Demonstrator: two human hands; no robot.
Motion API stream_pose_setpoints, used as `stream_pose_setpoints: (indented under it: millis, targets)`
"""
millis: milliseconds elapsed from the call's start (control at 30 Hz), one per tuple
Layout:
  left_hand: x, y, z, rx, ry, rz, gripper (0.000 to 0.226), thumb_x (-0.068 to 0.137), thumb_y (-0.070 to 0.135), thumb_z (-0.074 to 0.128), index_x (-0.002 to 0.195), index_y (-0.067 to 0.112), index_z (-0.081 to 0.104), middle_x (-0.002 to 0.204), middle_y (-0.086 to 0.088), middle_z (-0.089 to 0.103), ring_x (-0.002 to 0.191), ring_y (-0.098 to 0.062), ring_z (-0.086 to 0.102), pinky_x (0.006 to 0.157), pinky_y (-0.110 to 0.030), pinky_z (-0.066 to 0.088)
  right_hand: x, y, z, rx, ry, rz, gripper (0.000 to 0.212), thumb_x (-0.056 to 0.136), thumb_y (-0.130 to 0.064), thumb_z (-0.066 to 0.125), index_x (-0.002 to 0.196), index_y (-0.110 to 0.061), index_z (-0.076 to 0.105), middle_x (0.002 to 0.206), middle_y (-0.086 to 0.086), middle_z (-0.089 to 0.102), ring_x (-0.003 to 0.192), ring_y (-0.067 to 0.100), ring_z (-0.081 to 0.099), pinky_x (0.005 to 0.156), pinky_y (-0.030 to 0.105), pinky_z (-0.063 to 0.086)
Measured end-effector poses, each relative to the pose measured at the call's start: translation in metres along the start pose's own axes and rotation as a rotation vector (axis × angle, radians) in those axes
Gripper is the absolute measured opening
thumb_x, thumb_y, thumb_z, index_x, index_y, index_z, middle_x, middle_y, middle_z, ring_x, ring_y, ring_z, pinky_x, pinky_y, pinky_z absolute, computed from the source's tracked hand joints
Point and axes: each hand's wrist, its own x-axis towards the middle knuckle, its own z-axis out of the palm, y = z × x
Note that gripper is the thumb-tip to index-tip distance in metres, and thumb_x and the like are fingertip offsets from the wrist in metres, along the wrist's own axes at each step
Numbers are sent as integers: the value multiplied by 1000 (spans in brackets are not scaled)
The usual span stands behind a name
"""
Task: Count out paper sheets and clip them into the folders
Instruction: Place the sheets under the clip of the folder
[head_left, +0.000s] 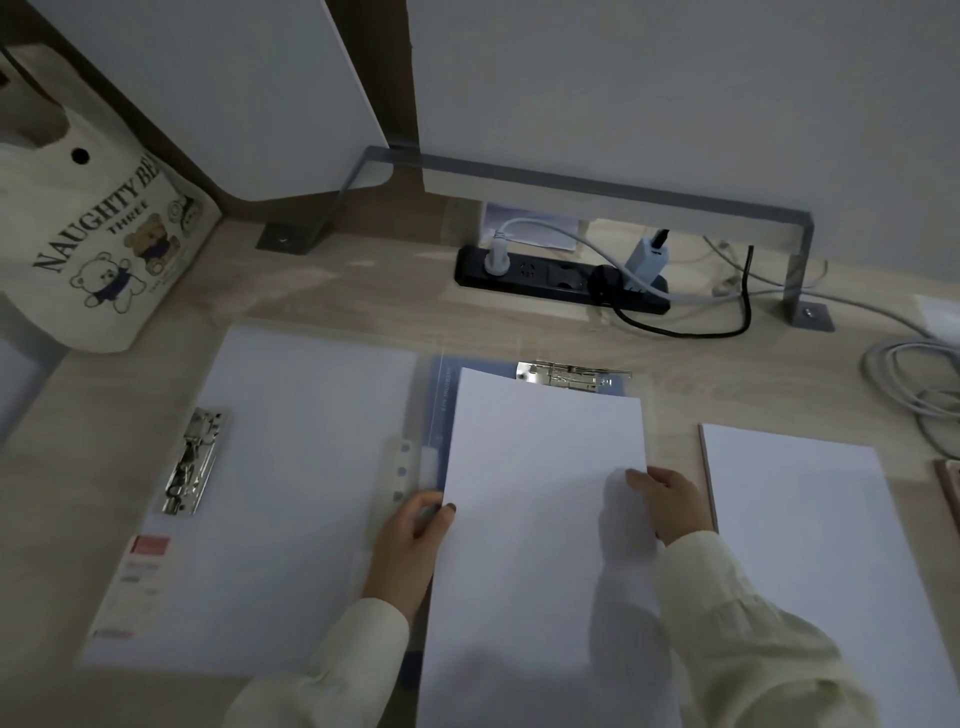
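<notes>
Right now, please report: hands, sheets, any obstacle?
Left hand and right hand grip paper sheets by side edges. Sheets over blue folder, top edge at metal clip, not clipped. No obstacle.

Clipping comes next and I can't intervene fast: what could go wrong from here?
1. The sheets sit skewed over the blue folder, their top edge tilted against the metal clip; they may get clamped crooked.
2. The left hand and right hand pinch only the side edges, so the sheets could fan or slip.
3. The right sleeve lies beside the loose paper stack and might drag its top sheets.
</notes>
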Motion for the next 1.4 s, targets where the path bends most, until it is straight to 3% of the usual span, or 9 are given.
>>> stream_pose_setpoints:
  millis: [100,167,233,333,433,533,767,933,1400]
  targets:
    - [0,4,5,-15,23,-7,16,89,14,55,80,26,58,82,1,66,78,-15,62,64,-16,49,-1,7,0,75,14,63,26,87,-7,51,99,14,60,83,14,52,79,23,46,63,28,36]
    - [3,3,7,-2,41,-25,15,88,17,57,79,28,58,84,-1,66,84,-21,63,76,-26,52,0,9,-1,120,37,92,30,87,-9,52,103,16,58,84,19,53,80,24,46,72,28,36]
    - [7,3,9,43,68,-44,13,87,20,59,77,28,58,84,-3,65,89,-27,63,85,-37,50,-2,8,-2,142,64,88,30,87,-9,52,106,14,58,99,33,59,87,31,54,81,34,41]
    - [10,6,14,253,140,-30,8,88,28,55,82,23,57,85,-1,64,89,-26,62,79,-31,47,-4,6,0,153,104,71,30,87,-10,52,107,11,59,98,30,60,98,39,58,95,43,43]
    - [7,15,16,589,287,50,21,91,35,48,89,18,60,91,2,64,86,-22,60,69,-25,38,-2,3,8,53,130,2,29,88,-14,49,104,8,62,86,17,56,86,34,53,80,36,40]
    - [13,14,15,726,376,168,22,89,33,52,85,14,63,102,-6,59,98,-26,52,79,-33,39,2,5,15,29,157,-26,28,89,-16,48,100,5,63,86,13,56,82,27,48,77,29,33]
    - [20,10,17,765,351,174,21,87,36,55,83,15,59,105,-6,53,103,-25,43,87,-31,33,9,6,15,29,188,-37,28,90,-17,47,105,2,61,88,13,55,83,27,48,76,30,33]
    - [20,10,17,768,351,172,20,88,37,53,78,22,44,105,-4,51,102,-24,42,86,-28,31,9,8,15,21,179,-52,27,91,-18,46,104,1,60,86,14,55,82,27,47,75,31,33]
    - [20,7,22,869,398,173,20,87,31,56,85,12,58,101,-9,53,99,-29,46,83,-33,34,8,7,16,-14,157,-65,28,92,-19,45,109,1,55,92,18,57,88,32,51,78,34,37]
